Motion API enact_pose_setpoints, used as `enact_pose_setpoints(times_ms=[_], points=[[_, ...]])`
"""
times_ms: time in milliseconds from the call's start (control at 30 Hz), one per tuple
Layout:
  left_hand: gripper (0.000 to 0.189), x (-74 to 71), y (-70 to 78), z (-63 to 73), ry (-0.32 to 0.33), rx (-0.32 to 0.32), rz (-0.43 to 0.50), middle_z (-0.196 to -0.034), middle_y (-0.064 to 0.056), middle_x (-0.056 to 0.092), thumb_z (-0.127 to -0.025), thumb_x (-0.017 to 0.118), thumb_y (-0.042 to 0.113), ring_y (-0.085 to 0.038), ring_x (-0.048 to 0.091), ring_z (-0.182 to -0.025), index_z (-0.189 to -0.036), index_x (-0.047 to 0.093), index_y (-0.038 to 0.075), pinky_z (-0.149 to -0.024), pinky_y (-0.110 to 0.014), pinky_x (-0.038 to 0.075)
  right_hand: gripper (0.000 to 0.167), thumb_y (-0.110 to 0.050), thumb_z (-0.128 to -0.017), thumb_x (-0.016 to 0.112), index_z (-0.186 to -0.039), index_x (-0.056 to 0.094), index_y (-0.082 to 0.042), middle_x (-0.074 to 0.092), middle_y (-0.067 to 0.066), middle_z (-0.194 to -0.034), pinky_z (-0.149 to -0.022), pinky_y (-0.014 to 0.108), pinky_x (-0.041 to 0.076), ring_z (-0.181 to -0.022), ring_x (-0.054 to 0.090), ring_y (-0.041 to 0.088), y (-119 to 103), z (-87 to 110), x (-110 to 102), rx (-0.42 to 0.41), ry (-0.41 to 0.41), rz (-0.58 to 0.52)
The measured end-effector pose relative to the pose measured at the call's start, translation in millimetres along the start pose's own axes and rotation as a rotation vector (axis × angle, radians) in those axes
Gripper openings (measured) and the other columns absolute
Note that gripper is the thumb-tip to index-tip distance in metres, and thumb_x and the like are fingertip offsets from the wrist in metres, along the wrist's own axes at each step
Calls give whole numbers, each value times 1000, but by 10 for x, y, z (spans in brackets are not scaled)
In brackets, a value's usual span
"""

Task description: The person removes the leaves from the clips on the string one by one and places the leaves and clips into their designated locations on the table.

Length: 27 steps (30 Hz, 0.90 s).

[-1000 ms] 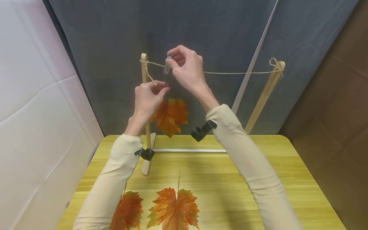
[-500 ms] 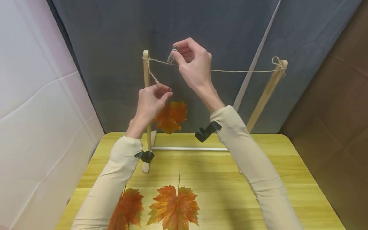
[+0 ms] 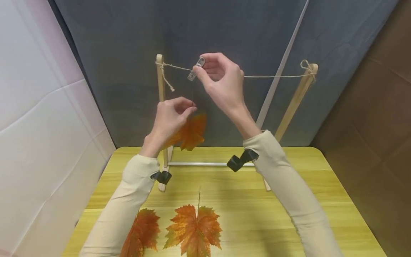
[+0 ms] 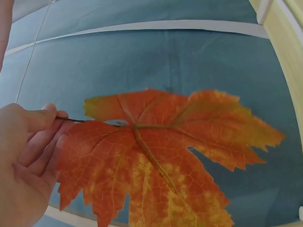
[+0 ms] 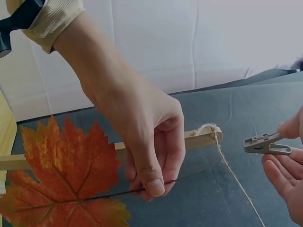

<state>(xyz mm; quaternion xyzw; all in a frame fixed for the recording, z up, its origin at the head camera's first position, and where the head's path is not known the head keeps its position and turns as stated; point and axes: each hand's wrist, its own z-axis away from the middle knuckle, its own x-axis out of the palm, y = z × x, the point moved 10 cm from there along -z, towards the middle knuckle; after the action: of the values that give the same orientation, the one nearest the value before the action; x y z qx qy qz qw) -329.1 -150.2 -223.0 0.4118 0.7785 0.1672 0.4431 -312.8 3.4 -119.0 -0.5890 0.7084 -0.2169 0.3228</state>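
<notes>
My left hand (image 3: 171,116) pinches the thin dark stem of an orange maple leaf (image 3: 190,132), which hangs below the fingers. In the left wrist view the leaf (image 4: 156,151) spreads out beside the hand, its stem between thumb and fingers. Up by the string (image 3: 269,76), my right hand (image 3: 224,80) holds a grey clothespin (image 3: 196,69) between thumb and fingers. The right wrist view has this clothespin (image 5: 267,144) apart from both the string and the leaf stem. Its tip points away from the fingers.
The string runs between a left wooden post (image 3: 160,78) and a right wooden post (image 3: 295,100), joined low by a white rod (image 3: 199,164). Two more orange leaves lie on the wooden table (image 3: 244,200): one in the middle (image 3: 194,230), one partly behind the left sleeve (image 3: 142,228).
The clothespin has come away from the leaf stem and shifted right with my right hand, tilting. My left hand has moved slightly down and right with the leaf, which has turned.
</notes>
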Motion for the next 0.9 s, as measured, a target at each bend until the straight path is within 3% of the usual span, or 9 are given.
enact_pose_setpoints(times_ms=[333, 533, 900], points=[[12, 137, -167, 126, -65, -2, 53, -93, -7, 78, -93, 75, 19, -19, 70, -77, -99, 77, 8, -73, -30, 57, 28, -15, -91, 75, -117, 70, -6, 76, 9, -99, -88, 23, 58, -89, 73, 12, 101, 175, 15, 33, -73, 7], [11, 183, -241, 217, -41, -6, 82, -90, -6, 78, -91, 77, 20, -18, 69, -74, -96, 77, 9, -66, -25, 54, 28, -14, -93, 73, -119, 69, -5, 76, 10, -105, -88, 25, 59, -94, 75, 15, 170, 340, 46, 39, -141, 32], [13, 328, -401, 327, -51, -92, 163, -91, -6, 78, -90, 78, 22, -18, 71, -75, -97, 78, 10, -65, -24, 55, 28, -9, -89, 76, -115, 68, -1, 73, 12, -105, -86, 27, 60, -95, 75, 20, 373, 572, -56, 61, -168, 8]])
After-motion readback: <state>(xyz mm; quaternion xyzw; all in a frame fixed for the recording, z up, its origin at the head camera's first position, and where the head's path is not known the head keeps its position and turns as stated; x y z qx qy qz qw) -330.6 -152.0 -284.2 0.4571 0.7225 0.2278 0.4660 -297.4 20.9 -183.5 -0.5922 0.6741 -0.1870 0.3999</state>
